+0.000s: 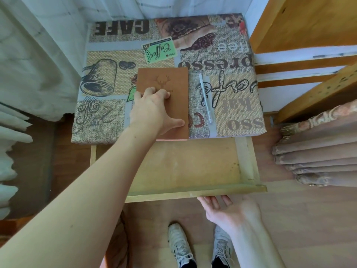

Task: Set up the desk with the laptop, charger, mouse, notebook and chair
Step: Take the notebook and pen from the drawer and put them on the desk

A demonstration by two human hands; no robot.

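A brown notebook (pixel 170 82) with a stamped deer head lies on the small desk (pixel 228 55), which is covered by a coffee-print cloth. Its near edge reaches the desk's front edge. My left hand (pixel 152 111) lies on the notebook's cover, fingers curled over its left part and thumb spread across the lower cover. My right hand (pixel 229 209) is palm up below the pulled-out wooden drawer (pixel 193 193), with its fingertips at the underside of the drawer's front board. No laptop, charger, mouse or chair is in view.
A white pen (pixel 205 98) lies on the cloth right of the notebook. The drawer shows a bare bottom. White curtains (pixel 34 64) hang at the left, wooden shelving (pixel 309 26) and a folded brown fabric (pixel 318 151) stand at the right. My shoes (pixel 181 246) are on the wooden floor.
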